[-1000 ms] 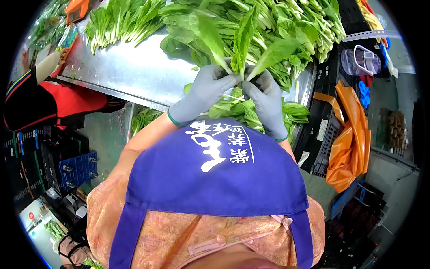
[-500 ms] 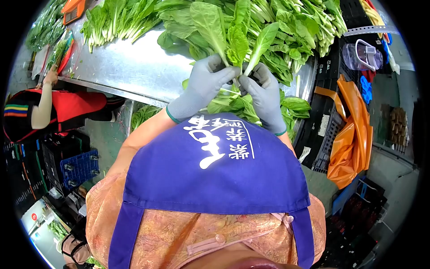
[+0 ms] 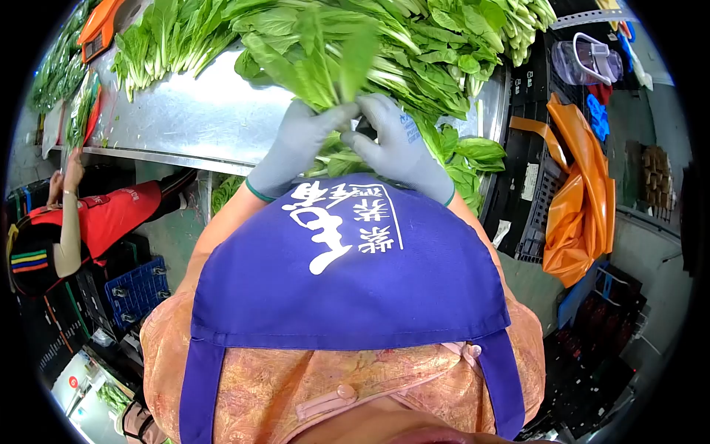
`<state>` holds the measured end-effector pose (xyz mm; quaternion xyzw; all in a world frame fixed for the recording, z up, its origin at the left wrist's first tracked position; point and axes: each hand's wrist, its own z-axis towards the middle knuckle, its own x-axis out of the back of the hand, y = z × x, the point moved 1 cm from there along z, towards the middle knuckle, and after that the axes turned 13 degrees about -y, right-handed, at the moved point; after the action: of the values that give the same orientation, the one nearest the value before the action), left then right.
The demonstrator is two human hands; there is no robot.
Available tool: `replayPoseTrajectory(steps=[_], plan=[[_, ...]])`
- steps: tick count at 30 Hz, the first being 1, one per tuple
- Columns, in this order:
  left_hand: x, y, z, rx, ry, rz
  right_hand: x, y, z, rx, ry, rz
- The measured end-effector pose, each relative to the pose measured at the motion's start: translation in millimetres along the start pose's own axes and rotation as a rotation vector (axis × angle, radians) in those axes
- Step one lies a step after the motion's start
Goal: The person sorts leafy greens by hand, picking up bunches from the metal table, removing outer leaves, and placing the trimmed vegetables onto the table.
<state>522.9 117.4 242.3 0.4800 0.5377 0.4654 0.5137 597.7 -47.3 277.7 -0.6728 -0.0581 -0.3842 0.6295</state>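
Both my hands wear grey gloves and meet in front of my apron. My left hand (image 3: 296,140) is closed round the stem end of a small bunch of leafy greens (image 3: 316,74), whose upright leaves are partly blurred. Fingers bent, my right hand (image 3: 399,144) pinches at the same stems from the other side, its fingertips close to the left ones. The stem ends are mostly hidden by the gloves. Beyond them a large heap of leafy greens (image 3: 436,44) covers the metal table (image 3: 185,111). Loose leaves (image 3: 477,155) lie below and right of my right hand.
Another pile of greens (image 3: 174,41) lies at the back left, near an orange scale (image 3: 96,33). A co-worker in a red apron (image 3: 122,214) handles greens at the left. On the right are black crates (image 3: 529,222), an orange plastic sheet (image 3: 580,200) and a clear jug (image 3: 584,63).
My hands have shifted left with the greens, and the spread leaves are now drawn closer together. The right hand has turned more knuckles-up. Both of the co-worker's hands now show at their greens.
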Motion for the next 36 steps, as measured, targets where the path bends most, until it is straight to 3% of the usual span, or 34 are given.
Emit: replayPoseTrajectory(steps=[2,5,7,10,14,18,20,22,23,25,28,31,32,36], plan=[[11,3,-7,-0.082,0.026,0.138,2,13,6,-0.023,0.0,0.041],[26,9,-5,-0.015,0.113,-0.617,7,64,14,-0.09,0.18,-0.255],[31,7,-3,-0.017,0.093,-0.589,8,94,27,-0.126,0.218,-0.552],[25,11,6,-0.036,0.045,-0.577,3,104,49,-0.145,0.098,-0.817],[22,17,0,0.038,0.013,-0.611,-2,100,50,-0.184,-0.015,-0.903],[26,24,-5,0.07,0.029,-0.556,30,67,33,-0.174,0.09,-0.632],[23,29,-7,0.066,0.034,-0.553,64,56,26,0.022,0.21,-0.469],[21,27,-5,0.076,0.052,-0.611,98,37,6,-0.097,0.283,0.107],[19,25,-1,0.08,0.05,-0.64,110,23,-3,-0.045,0.359,0.409],[15,20,4,0.067,0.014,-0.61,131,15,-13,0.185,0.461,0.612],[7,27,9,0.04,-0.002,-0.577,127,-8,-7,0.38,0.538,0.735],[8,25,8,-0.009,0.074,-0.58,113,20,-7,0.383,0.426,0.893],[7,26,6,-0.014,0.143,-0.619,104,27,-2,0.451,0.437,1.031],[11,12,3,-0.019,0.218,-0.716,65,35,10,0.331,0.528,1.643]])
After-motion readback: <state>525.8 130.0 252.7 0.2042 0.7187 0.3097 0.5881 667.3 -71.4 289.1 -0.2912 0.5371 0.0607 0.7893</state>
